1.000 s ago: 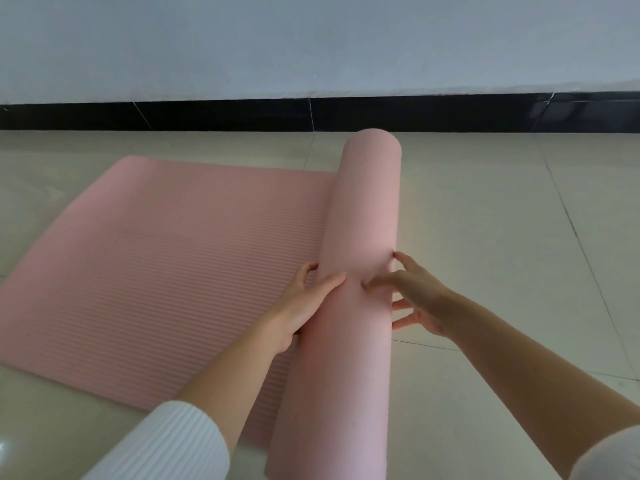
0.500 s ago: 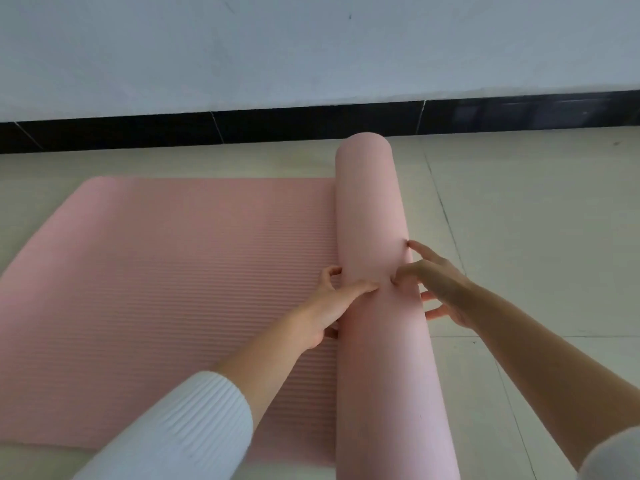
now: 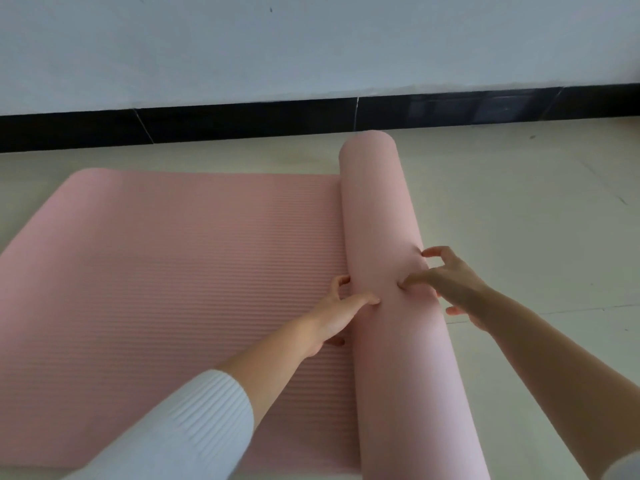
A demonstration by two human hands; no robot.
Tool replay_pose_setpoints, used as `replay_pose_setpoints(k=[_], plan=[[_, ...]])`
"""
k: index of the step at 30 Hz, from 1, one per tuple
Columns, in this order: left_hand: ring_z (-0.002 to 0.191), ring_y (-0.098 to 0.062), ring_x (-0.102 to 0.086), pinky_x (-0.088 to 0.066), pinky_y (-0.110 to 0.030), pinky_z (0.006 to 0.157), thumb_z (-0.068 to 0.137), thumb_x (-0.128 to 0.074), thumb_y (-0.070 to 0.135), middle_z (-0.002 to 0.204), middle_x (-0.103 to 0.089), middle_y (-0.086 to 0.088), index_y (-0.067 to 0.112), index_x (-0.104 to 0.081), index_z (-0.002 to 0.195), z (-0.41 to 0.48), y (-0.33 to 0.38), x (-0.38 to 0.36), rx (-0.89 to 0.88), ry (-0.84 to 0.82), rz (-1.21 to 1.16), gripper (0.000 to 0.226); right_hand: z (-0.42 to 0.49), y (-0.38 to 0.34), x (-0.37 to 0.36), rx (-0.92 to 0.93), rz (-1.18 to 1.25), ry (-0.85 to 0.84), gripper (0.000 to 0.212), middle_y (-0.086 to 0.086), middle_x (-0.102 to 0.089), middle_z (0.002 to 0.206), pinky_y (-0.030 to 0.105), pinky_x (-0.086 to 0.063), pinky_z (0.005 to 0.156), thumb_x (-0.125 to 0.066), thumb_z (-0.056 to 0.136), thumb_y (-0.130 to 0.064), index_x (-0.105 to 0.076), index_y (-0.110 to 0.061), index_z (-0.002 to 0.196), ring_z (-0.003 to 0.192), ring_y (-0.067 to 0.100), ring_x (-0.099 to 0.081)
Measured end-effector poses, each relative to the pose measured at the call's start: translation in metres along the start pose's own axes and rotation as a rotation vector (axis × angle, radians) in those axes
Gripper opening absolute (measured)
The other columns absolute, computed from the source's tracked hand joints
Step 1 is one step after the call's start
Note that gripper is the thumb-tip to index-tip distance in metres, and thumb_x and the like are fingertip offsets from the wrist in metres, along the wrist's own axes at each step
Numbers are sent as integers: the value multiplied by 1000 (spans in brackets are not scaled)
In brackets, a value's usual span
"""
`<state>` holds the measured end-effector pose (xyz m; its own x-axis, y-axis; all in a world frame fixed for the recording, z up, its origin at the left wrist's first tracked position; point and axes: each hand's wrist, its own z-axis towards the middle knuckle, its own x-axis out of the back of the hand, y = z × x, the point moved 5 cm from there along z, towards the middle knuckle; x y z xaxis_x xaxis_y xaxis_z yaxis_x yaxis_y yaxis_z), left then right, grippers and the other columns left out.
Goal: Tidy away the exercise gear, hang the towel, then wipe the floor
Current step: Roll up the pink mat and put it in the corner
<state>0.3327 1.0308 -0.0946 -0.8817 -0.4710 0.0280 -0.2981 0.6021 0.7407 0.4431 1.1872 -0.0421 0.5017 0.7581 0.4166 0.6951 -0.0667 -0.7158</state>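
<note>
1. A pink exercise mat [image 3: 173, 271] lies on the pale tiled floor [image 3: 519, 209], part rolled: the flat, ribbed stretch spreads toward the floor's left edge, and the rolled part [image 3: 384, 216] forms a thick tube running from the near edge up toward the black skirting [image 3: 242, 121] at the foot of the wall [image 3: 311, 46].
2. Left hand [image 3: 332, 317] is at the seam where roll meets flat mat, thumb pressed onto the tube's top, fingers curled down against its left side. It's a half-closed hold around that flank, not a full wrap.
3. Right hand [image 3: 450, 282] comes in from the other side, fingers spread, thumb and fingertips digging into the tube's upper right surface and denting it, palm off the mat.
4. A white ribbed sleeve [image 3: 194, 431] covers the left forearm, which crosses over the flat mat.
5. The roll's far end sits near the skirting, not touching it.
</note>
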Motion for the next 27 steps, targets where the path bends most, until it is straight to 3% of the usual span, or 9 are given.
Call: replay_pose_setpoints(k=[2, 5, 8, 11, 15, 18, 22, 24, 27], plan=[[107, -10, -57, -46, -38, 88, 67, -64, 50, 118, -61, 14, 42, -45, 126, -2, -1, 14, 1, 18, 36, 63, 2, -9, -7, 74, -96, 19, 64, 4, -52, 118, 31, -43, 72, -80, 70, -36, -47, -31, 125, 104, 23, -53], [103, -10, -60, -48, -35, 87, 76, -63, 35, 116, -63, 7, 39, -50, 121, -7, -2, 32, -38, 78, 54, 47, 3, -19, -19, 142, -116, 91, 45, 1, -37, 122, 37, -39, 91, -74, 75, -42, -56, -35, 116, 118, 26, -42], [96, -11, -62, -50, -32, 83, 76, -67, 22, 114, -60, -1, 43, -43, 131, -13, -7, 50, -109, 183, 20, 63, -2, -31, -35, 221, -84, 97, 30, 2, -42, 126, 32, -38, 83, -70, 81, -36, -62, -34, 110, 109, 21, -47], [95, -10, -61, -48, -26, 83, 79, -68, 18, 112, -53, 4, 53, -34, 135, -21, -8, 65, -201, 256, 42, 74, -6, -39, -50, 298, -192, 105, 30, -1, -47, 120, 35, -43, 87, -65, 82, -41, -61, -40, 112, 112, 22, -48], [98, -7, -60, -49, -27, 84, 87, -55, 30, 111, -62, 4, 56, -45, 128, -33, -9, 70, -209, 216, -8, 50, -16, -56, -58, 357, -182, 125, 51, -4, -55, 121, 32, -44, 84, -60, 86, -43, -50, -30, 134, 108, 17, -54], [109, -8, -58, -53, -39, 89, 88, -49, 50, 120, -60, 21, 57, -47, 125, -43, -13, 70, -147, 128, -83, 38, -25, -69, -69, 375, -159, 84, 53, -5, -61, 122, 31, -42, 82, -56, 89, -43, -47, -22, 137, 106, 15, -56], [105, 9, -51, -39, -18, 75, 79, -55, 65, 126, -52, 27, 46, -36, 138, -54, -15, 78, -155, 70, -57, 65, -33, -86, -94, 398, -209, 44, 52, -4, -62, 123, 35, -41, 92, -48, 91, -49, -47, -24, 137, 112, 18, -55], [107, 6, -53, -38, -17, 79, 69, -63, 70, 127, -54, 22, 41, -29, 143, -56, -19, 85, -151, 78, -44, 87, -34, -94, -106, 389, -111, 2, 51, 0, -66, 117, 35, -41, 91, -47, 92, -49, -47, -24, 137, 113, 20, -56], [105, 2, -57, -45, -18, 80, 65, -71, 65, 127, -55, 15, 44, -17, 144, -62, -22, 94, -168, 110, -14, 98, -39, -108, -117, 422, 5, -19, 46, 2, -70, 99, 31, -44, 78, -50, 91, -47, -52, -24, 130, 96, 19, -64]])
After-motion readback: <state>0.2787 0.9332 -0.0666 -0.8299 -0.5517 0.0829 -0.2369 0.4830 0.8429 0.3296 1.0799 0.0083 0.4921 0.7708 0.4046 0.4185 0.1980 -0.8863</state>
